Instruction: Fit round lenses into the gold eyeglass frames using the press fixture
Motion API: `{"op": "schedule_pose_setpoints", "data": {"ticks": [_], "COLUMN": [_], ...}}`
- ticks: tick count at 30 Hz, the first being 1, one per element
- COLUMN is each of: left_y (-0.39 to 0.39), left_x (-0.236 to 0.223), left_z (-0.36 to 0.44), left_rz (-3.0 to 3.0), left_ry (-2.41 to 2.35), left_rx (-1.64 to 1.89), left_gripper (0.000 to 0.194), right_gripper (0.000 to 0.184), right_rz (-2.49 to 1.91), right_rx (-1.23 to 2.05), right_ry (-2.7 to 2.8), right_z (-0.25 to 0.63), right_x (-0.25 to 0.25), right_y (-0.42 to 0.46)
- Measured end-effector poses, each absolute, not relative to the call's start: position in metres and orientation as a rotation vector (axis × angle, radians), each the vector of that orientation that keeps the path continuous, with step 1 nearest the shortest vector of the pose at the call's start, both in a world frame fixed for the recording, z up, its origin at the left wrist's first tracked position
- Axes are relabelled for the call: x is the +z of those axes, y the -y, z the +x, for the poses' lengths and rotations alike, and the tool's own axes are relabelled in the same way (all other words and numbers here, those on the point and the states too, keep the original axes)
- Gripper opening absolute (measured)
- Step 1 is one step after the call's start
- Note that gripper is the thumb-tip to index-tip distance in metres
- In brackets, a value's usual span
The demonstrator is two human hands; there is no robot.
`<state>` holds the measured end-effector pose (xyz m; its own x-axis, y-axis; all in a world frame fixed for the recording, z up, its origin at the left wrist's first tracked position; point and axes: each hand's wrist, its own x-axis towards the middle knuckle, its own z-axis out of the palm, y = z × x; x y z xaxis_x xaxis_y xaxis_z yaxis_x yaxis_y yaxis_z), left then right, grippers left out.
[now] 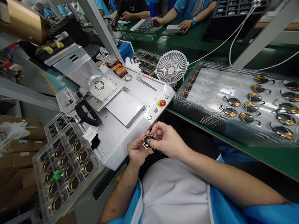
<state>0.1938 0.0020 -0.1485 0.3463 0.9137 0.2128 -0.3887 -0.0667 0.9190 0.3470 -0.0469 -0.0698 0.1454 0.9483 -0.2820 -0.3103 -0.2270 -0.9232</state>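
Note:
My left hand [137, 151] and my right hand [167, 140] hold a round black disc with a gold rim [148, 141] between them, just in front of the white machine's near edge. The fingers of my right hand pinch its top and cover part of its face. Its underside is hidden. To the left stands a clear plastic tray [38, 161] of similar gold-rimmed black discs. A large stack of clear trays [205, 90] lies to the right, holding round black-and-gold parts with thin black tails.
A white machine [116, 149] with a red emergency stop button [162, 103] stands ahead, carrying a metal plate [100, 88], tweezers [146, 84] and a white desk fan [171, 67]. Cardboard boxes [16, 161] sit far left. A co-worker's hands [170, 25] work at a green bench beyond.

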Motion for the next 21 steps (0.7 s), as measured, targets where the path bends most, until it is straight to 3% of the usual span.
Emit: {"op": "schedule_pose_setpoints", "data": {"ticks": [9,16,21], "left_y": [0.001,0.006,0.013], "left_x": [-0.149,-0.141,-0.137], "left_z": [0.195,0.195,0.195], "left_rz": [1.205,1.301,1.301], "left_ry": [-0.642,-0.599,-0.626], "left_rx": [1.224,1.199,1.226], "left_gripper": [0.056,0.05,0.05], "right_gripper": [0.033,0.059,0.063], "right_rz": [-1.316,-1.194,-1.096], "right_rx": [1.546,1.656,1.615], "right_ry": [0.725,0.643,0.635], "right_z": [0.356,0.355,0.346], "right_x": [-0.075,-0.084,-0.087], "right_y": [0.044,0.045,0.047]}}
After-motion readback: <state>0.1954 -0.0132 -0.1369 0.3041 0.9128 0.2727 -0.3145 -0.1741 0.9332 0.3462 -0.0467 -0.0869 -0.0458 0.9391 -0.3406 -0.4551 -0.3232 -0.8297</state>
